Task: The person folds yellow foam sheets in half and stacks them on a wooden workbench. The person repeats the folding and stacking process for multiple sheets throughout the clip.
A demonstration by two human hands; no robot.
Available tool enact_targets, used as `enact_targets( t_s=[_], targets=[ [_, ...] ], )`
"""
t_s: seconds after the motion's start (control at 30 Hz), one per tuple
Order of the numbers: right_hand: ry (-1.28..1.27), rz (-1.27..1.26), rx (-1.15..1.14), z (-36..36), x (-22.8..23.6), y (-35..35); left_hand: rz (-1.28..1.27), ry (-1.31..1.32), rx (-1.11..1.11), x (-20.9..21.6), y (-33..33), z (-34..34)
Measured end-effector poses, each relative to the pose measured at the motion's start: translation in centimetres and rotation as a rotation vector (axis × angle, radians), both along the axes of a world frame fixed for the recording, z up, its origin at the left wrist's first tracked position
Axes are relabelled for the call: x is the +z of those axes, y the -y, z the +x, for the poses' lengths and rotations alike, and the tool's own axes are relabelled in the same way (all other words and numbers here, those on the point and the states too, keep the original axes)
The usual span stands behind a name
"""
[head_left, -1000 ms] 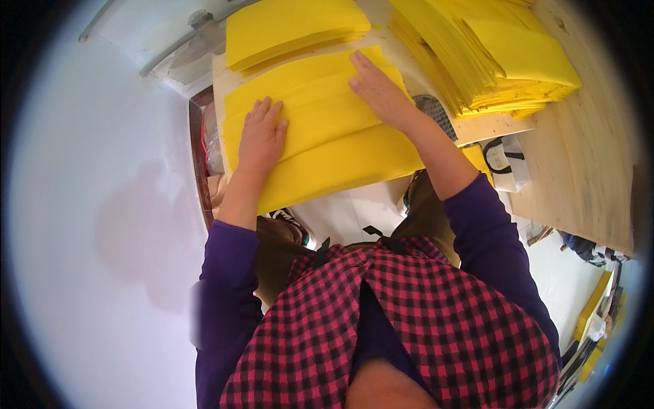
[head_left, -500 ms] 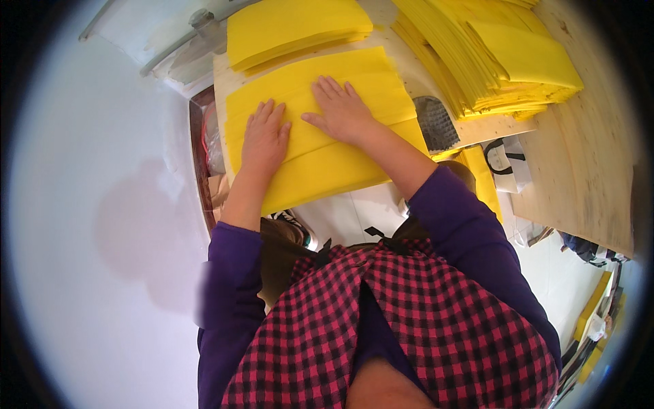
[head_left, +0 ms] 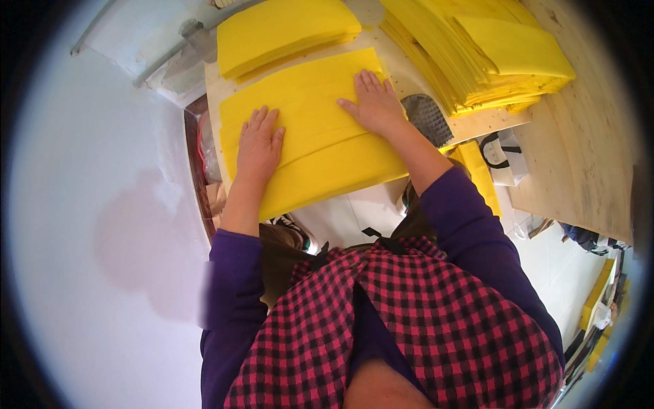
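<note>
Hand, left [head_left: 258,148]: flat on the cloth, upper left of centre; fingers slightly parted, thumb out; nearly the same spot as half a second ago.
Stack [head_left: 286,31]: yellow, top, left of centre; beyond the cloth, as before.
Cloth [head_left: 310,105]: yellow, upper middle, under both hands.
Hand, right [head_left: 379,106]: flat near the cloth's right edge, farther right than before; fingers slightly parted, thumb out.
Pad [head_left: 428,117]: grey, upper right of centre, beside the cloth.
Pile [head_left: 511,48]: yellow, upper right, unchanged.

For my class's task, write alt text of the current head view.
A person's left hand and right hand rest palm-down on creased yellow material on a pale wooden table. Beyond it lies a yellow stack; a larger yellow one lies right.
</note>
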State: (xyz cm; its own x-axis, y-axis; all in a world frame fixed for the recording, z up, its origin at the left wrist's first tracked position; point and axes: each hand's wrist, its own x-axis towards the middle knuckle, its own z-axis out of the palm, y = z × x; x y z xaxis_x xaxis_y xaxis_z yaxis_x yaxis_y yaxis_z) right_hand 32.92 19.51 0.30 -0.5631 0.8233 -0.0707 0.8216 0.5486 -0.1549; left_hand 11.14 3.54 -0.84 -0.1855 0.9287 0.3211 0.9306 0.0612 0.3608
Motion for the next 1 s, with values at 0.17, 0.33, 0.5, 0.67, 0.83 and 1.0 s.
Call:
enact_targets(
  t_s=[0.17, 0.33, 0.5, 0.67, 0.83, 1.0],
  targets=[
    [0.008, 0.029, -0.005, -0.1, -0.2, 0.2, -0.061, 0.115, -0.001, 1.8, -0.4, -0.3],
    [-0.037, 0.030, -0.013, 0.0, 0.0, 0.5, 0.003, -0.121, -0.071, 3.3, -4.8, 4.0],
    [-0.041, 0.051, 0.007, 0.1, -0.1, 0.4, -0.133, -0.089, -0.047, 2.9, -8.7, 7.9],
    [-0.002, 0.090, 0.008, -0.1, -0.5, 0.5, -0.264, -0.038, 0.166, 1.1, -6.5, 5.3],
    [-0.007, 0.068, 0.013, -0.2, -0.5, 0.6, -0.416, -0.055, 0.354, 0.3, -2.9, 1.2],
    [-0.027, 0.047, 0.011, -0.1, -0.3, 0.6, -0.464, -0.087, 0.491, 0.3, -0.7, -1.1]
  ],
)
